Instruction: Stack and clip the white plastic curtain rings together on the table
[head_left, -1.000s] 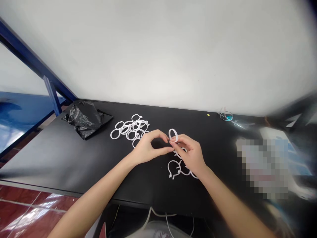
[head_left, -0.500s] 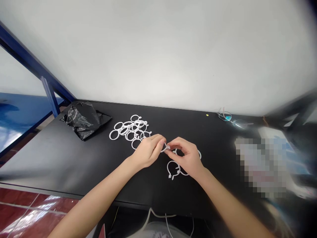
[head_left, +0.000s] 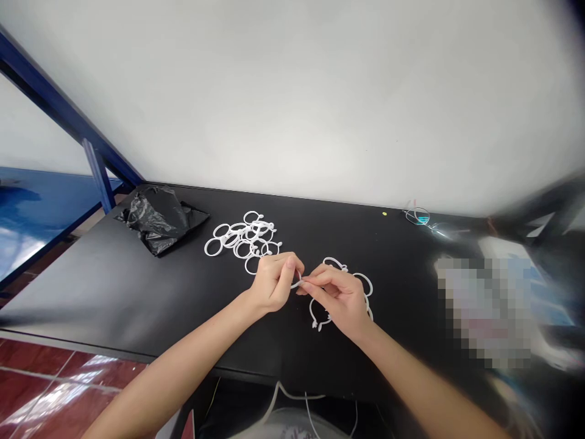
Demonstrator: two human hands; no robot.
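My left hand [head_left: 273, 285] and my right hand [head_left: 340, 297] meet over the black table [head_left: 114, 286], fingers pinched together on one small white plastic ring [head_left: 298, 282] between them. Only a sliver of that ring shows between the fingertips. A pile of loose white rings [head_left: 242, 239] lies just beyond my left hand. A second group of white rings [head_left: 361, 281] lies under and behind my right hand, partly hidden by it.
A crumpled black plastic bag [head_left: 158, 214] sits at the table's back left. A blue metal frame [head_left: 94, 164] stands left of it. Small clear items [head_left: 423, 218] lie at the back right by the white wall. A blurred-out patch [head_left: 489, 305] covers the right side.
Both hands have dropped from holding the ring upright above the table to pinching it low and flat, and have shifted slightly left. The piles have not moved.
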